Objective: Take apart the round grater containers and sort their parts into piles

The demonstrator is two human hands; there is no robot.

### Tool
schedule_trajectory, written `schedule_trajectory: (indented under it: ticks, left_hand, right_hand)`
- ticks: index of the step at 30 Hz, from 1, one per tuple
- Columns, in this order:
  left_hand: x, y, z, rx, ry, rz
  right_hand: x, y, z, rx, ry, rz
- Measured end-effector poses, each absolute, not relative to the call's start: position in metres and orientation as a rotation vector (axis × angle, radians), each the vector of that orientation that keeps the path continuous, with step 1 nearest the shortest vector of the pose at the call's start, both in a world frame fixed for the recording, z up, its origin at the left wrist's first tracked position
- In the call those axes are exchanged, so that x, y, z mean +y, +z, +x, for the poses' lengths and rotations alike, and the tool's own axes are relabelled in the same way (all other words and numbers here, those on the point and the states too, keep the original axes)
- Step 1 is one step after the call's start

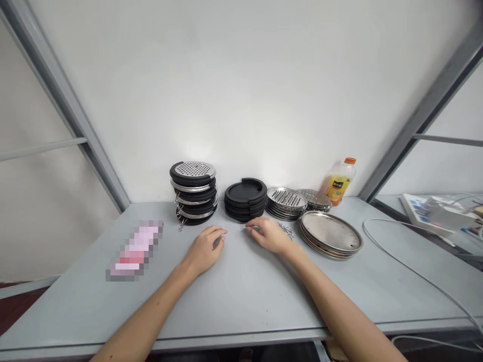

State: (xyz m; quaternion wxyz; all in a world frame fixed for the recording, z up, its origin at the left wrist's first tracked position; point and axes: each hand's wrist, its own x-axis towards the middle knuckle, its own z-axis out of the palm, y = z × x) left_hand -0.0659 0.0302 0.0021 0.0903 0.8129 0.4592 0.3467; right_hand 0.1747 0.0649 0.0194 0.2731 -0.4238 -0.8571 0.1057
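My left hand rests low over the grey tabletop, thumb and fingers loosely curved with a gap between them and nothing visible inside. To its upper left stands a stack of black discs with perforated metal plates and hanging clasps. My right hand is likewise loosely open, its fingertips just in front of a stack of black round holders. Small metal clasps lie beside it, partly hidden by the hand. Behind are round metal grater plates, and to its right a pile of smooth metal discs.
A second pile of perforated metal plates and an orange-capped juice bottle stand against the white wall. A blurred pink rectangular object lies on the left of the table. A white cable crosses the right side.
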Motion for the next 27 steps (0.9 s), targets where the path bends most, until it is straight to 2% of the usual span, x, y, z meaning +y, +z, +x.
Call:
schedule_trajectory:
  ticks: [8, 11, 15, 18, 23, 27]
  left_hand:
    - [0.026, 0.012, -0.067, 1.231, 1.153, 2.572]
    - [0.027, 0.039, -0.071, 1.209, 1.361, 2.656]
    - [0.043, 0.093, -0.088, 1.469, 1.637, 2.662]
    - [0.068, 0.124, -0.107, 1.789, 1.417, 2.739]
    - [0.097, 0.139, -0.131, 1.961, 0.73, 2.876]
    - [0.096, 0.137, -0.131, 1.997, 0.698, 2.913]
  right_hand:
    - [0.071, 0.018, 0.185, -2.265, 0.297, -1.166]
    - [0.071, 0.015, 0.185, -2.283, 0.308, -1.153]
    - [0.071, 0.013, 0.183, -2.29, 0.312, -1.127]
    - [0.071, 0.013, 0.182, -2.292, 0.317, -1.12]
    - [0.071, 0.012, 0.181, -2.305, 0.312, -1.134]
    - [0.072, 0.011, 0.181, -2.301, 0.319, -1.122]
